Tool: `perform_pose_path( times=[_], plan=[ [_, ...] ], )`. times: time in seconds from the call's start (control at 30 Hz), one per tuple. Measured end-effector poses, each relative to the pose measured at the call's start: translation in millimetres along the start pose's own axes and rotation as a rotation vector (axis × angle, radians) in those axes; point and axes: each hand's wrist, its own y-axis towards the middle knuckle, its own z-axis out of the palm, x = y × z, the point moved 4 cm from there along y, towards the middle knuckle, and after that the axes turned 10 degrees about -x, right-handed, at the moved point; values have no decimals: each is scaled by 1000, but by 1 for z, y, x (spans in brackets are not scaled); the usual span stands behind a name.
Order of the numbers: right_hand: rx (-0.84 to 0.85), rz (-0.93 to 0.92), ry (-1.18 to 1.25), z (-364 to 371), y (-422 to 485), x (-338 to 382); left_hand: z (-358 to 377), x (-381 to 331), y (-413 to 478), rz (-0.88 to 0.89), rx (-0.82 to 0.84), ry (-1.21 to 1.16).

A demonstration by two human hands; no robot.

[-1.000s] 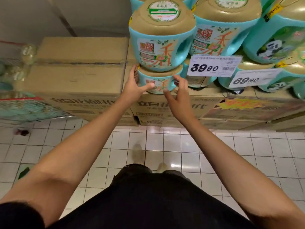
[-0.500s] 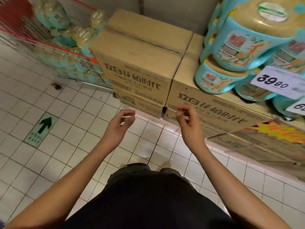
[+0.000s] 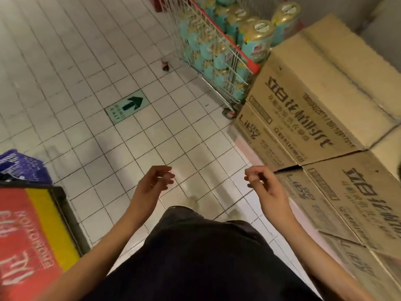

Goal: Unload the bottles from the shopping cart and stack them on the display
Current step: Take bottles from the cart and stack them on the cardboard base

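The left hand [image 3: 155,183] and the right hand [image 3: 263,187] are both empty. They hang over the white tiled floor, well short of the red-rimmed wire shopping cart [image 3: 219,68], with fingers loosely curled and gripping nothing. The step in hand looks like going to fetch a bottle. The next move calls for closing on the cart and reaching over its rim for 1 of the teal plastic bottles with gold caps [image 3: 257,42] standing inside it. Brown printed cardboard cartons [image 3: 314,101] stand just beside the cart. The display is out of frame, the top edge cuts off the cart's far end, and blur hides the bottle count.
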Motion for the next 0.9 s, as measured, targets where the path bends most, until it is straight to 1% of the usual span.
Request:
perform_pose_path(
  times=[0.13,0.4,0.6,0.73,0.9],
  plan=[
    [95,16,-55,38,14,6,-36,-8,20,-9,-61,-40],
    [185,29,-147,98,84,29,-74,-45,95,17,-160,-119],
    [215,1,-160,157,177,61,-92,-56,174,-16,-176,-88],
    [279,12,-164,206,248,98,-111,-65,226,-83,-199,-65],
    [333,-48,-145,262,338,151,-148,-83,294,-102,-224,-40]
  ],
)
